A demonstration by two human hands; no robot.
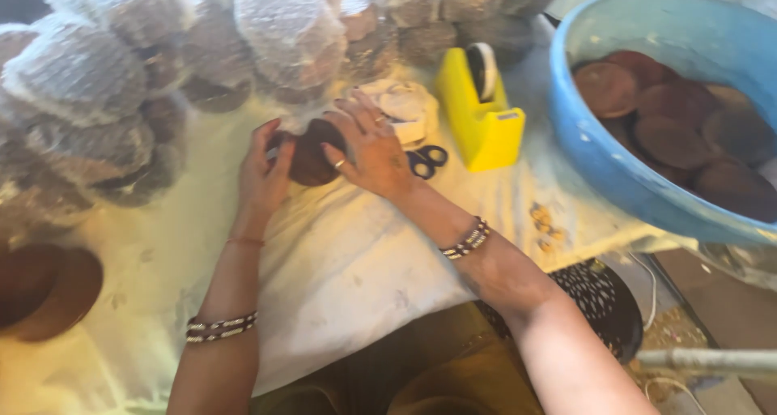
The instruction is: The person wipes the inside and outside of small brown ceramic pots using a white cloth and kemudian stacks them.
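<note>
My left hand and my right hand both press on a dark brown round bowl that lies on a clear plastic sheet over a white cloth. The left hand cups its left side with fingers up. On the bowl's right and top my right hand lies spread, a ring on one finger. Both wrists wear beaded bangles.
Several bubble-wrapped round bundles are piled at the back left. A yellow tape dispenser and dark scissors sit right of the hands. A blue tub with brown bowls stands at the right. A brown bowl lies at the left edge.
</note>
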